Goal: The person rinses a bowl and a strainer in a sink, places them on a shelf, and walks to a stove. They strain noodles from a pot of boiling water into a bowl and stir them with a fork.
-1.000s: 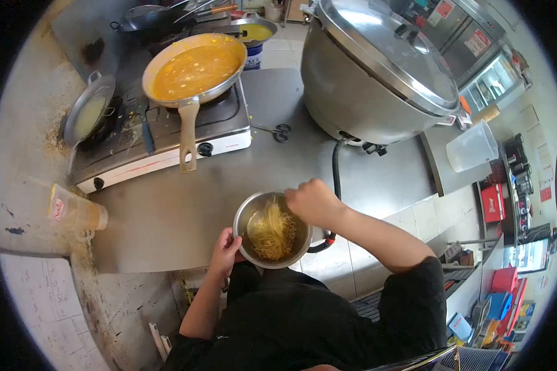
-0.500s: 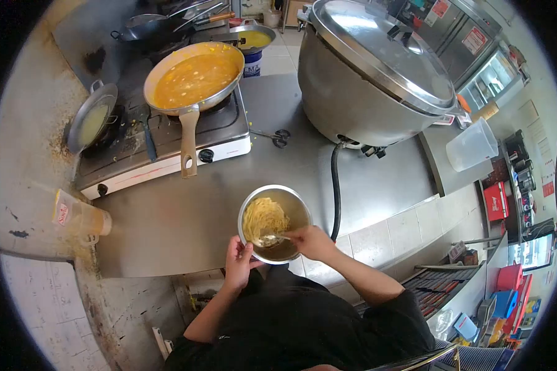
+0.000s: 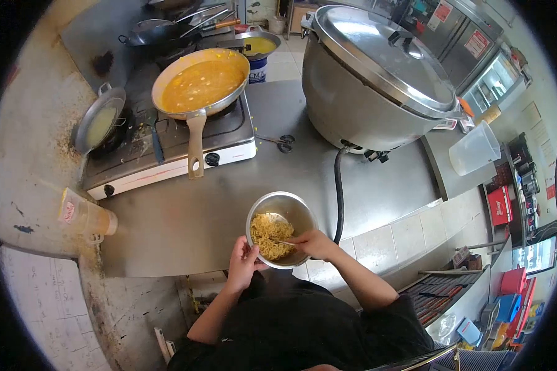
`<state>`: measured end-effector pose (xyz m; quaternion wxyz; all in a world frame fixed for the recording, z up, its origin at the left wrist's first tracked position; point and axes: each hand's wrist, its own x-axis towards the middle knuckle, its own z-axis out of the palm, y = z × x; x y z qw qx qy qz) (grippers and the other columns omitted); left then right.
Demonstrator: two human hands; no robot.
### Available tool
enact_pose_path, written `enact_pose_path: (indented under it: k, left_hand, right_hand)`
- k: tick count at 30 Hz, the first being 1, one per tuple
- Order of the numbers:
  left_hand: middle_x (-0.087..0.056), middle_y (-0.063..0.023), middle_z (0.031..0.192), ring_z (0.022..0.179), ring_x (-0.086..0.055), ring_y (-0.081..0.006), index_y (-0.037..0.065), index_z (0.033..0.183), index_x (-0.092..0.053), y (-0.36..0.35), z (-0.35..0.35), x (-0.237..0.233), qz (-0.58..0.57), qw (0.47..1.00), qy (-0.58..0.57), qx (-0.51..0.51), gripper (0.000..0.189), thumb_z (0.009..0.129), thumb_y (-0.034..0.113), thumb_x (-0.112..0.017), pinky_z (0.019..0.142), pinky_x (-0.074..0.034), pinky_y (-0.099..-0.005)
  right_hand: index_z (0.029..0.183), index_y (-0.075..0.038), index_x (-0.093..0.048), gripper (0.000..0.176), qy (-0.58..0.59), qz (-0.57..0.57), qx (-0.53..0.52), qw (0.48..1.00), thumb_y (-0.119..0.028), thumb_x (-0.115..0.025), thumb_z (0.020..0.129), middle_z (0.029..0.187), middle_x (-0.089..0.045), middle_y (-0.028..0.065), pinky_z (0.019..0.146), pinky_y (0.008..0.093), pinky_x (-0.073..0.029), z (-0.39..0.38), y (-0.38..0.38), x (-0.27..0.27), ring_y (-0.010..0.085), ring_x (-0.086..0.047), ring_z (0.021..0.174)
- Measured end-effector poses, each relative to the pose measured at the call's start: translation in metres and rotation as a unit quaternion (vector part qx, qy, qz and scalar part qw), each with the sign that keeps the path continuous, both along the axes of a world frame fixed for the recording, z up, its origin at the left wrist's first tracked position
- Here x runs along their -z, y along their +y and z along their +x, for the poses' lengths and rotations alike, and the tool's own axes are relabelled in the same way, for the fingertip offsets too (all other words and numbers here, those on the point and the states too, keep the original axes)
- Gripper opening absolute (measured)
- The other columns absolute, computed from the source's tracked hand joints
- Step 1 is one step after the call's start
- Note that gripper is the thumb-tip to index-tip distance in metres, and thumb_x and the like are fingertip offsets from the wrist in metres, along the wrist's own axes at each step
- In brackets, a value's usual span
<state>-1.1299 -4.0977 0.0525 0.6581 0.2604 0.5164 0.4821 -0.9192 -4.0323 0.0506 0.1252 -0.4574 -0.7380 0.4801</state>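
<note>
Near the counter's front edge, my left hand (image 3: 244,262) grips the left side of a steel mixing bowl (image 3: 300,213), thumb at the rim. Yellow noodles (image 3: 267,230) lie in its left and near part, with bare metal showing at the far right. My right hand (image 3: 316,245) is closed round the handle of a metal spoon (image 3: 284,242) and reaches over the bowl's right rim. The spoon's head is sunk among the noodles, mostly hidden.
A two-burner stove (image 3: 167,175) carries a pan of orange sauce (image 3: 204,85), its handle pointing toward me. Scissors (image 3: 284,143) lie beside it. A large rice cooker (image 3: 353,93) with a black hose (image 3: 339,198) stands right. A plastic jug (image 3: 86,214) is at the left wall.
The spoon's head, visible before, is now buried in the noodles. The noodles have shifted from a swirled mound to a looser pile nearer me. The whole view has shifted slightly.
</note>
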Motion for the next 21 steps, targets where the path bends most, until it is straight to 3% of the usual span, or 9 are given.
enact_pose_path:
  k: [1,3,8,12,14,15,16,17,21]
  left_hand:
    - [-0.051,-0.0069,0.096,0.079,-0.058,-0.0153,0.006,0.106,-0.040,-0.001,0.001,-0.005,0.006,1.000,-0.003,0.003,0.018,0.089,0.011,-0.044,0.063,-0.056,-0.0330]
    - [-0.051,-0.0070,0.096,0.080,-0.058,-0.0154,0.006,0.106,-0.040,-0.003,0.001,-0.008,0.013,1.000,-0.005,0.005,0.019,0.088,0.010,-0.044,0.063,-0.056,-0.0336]
    - [-0.051,-0.0065,0.096,0.081,-0.058,-0.0156,0.007,0.107,-0.040,-0.005,-0.011,-0.004,0.019,0.999,0.013,0.032,0.018,0.090,0.013,-0.042,0.065,-0.055,-0.0344]
    - [-0.051,-0.0058,0.095,0.079,-0.058,-0.0148,0.009,0.107,-0.040,-0.007,-0.024,0.008,-0.013,0.999,-0.032,0.009,0.018,0.091,0.016,-0.040,0.065,-0.054,-0.0340]
    - [-0.052,-0.0049,0.093,0.077,-0.058,-0.0141,0.011,0.107,-0.041,-0.006,-0.033,0.023,-0.015,0.999,-0.051,0.000,0.017,0.091,0.019,-0.039,0.064,-0.053,-0.0334]
    - [-0.053,-0.0037,0.092,0.076,-0.058,-0.0140,0.012,0.105,-0.042,-0.005,-0.035,0.022,-0.024,0.998,-0.052,-0.002,0.016,0.092,0.020,-0.039,0.064,-0.053,-0.0329]
    - [-0.053,-0.0037,0.092,0.076,-0.058,-0.0140,0.012,0.105,-0.042,-0.004,-0.038,0.023,-0.025,0.998,-0.052,-0.003,0.016,0.092,0.020,-0.039,0.064,-0.053,-0.0329]
    - [-0.054,-0.0033,0.092,0.075,-0.058,-0.0138,0.013,0.105,-0.042,-0.002,-0.040,0.025,-0.039,0.999,-0.037,-0.001,0.015,0.092,0.021,-0.039,0.063,-0.053,-0.0324]
    - [-0.055,-0.0022,0.090,0.071,-0.058,-0.0129,0.013,0.102,-0.043,0.001,-0.047,0.031,-0.056,0.997,-0.044,-0.003,0.013,0.092,0.021,-0.038,0.062,-0.052,-0.0306]
  right_hand:
    - [0.105,-0.009,-0.061,0.032,0.002,0.002,-0.001,1.000,-0.009,-0.054,0.074,0.071,-0.060,0.0106,0.052,0.0310,-0.044,0.005,0.004,0.002,0.0170,-0.057,0.059]
    - [0.104,-0.007,-0.062,0.026,0.141,-0.426,0.114,0.886,-0.008,-0.052,0.079,0.058,-0.051,0.0034,0.035,0.0227,-0.028,0.016,0.008,0.006,0.0096,-0.038,0.039]
    - [0.109,-0.001,-0.057,0.031,0.255,-0.525,0.170,0.794,-0.001,-0.049,0.079,0.058,-0.044,-0.0030,0.033,0.0163,-0.017,0.026,0.005,-0.002,0.0022,-0.027,0.039]
    - [0.103,-0.001,-0.061,0.026,0.193,-0.447,0.151,0.860,-0.003,-0.051,0.079,0.060,-0.046,-0.0023,0.034,0.0183,-0.023,0.039,0.015,-0.031,0.0031,-0.030,0.041]
    - [0.095,-0.002,-0.064,0.023,0.015,-0.150,0.028,0.988,-0.006,-0.052,0.076,0.060,-0.054,0.0019,0.038,0.0243,-0.035,0.038,0.023,-0.072,0.0093,-0.043,0.041]
    - [0.095,-0.002,-0.064,0.023,0.014,-0.151,0.026,0.988,-0.006,-0.052,0.076,0.060,-0.054,0.0019,0.038,0.0243,-0.035,0.033,0.025,-0.093,0.0093,-0.043,0.041]
    - [0.089,-0.004,-0.066,0.020,-0.094,0.073,-0.047,0.992,-0.008,-0.053,0.074,0.061,-0.058,0.0043,0.043,0.0275,-0.039,0.025,0.025,-0.114,0.0140,-0.050,0.046]
    - [0.082,-0.005,-0.067,0.018,-0.196,0.293,-0.118,0.928,-0.009,-0.054,0.071,0.062,-0.061,0.0067,0.048,0.0308,-0.044,0.016,0.026,-0.136,0.0188,-0.057,0.050]
    - [0.070,-0.009,-0.066,0.012,-0.342,0.336,-0.223,0.849,-0.011,-0.054,0.069,0.064,-0.062,0.0102,0.051,0.0329,-0.047,-0.032,0.032,-0.217,0.0247,-0.061,0.061]
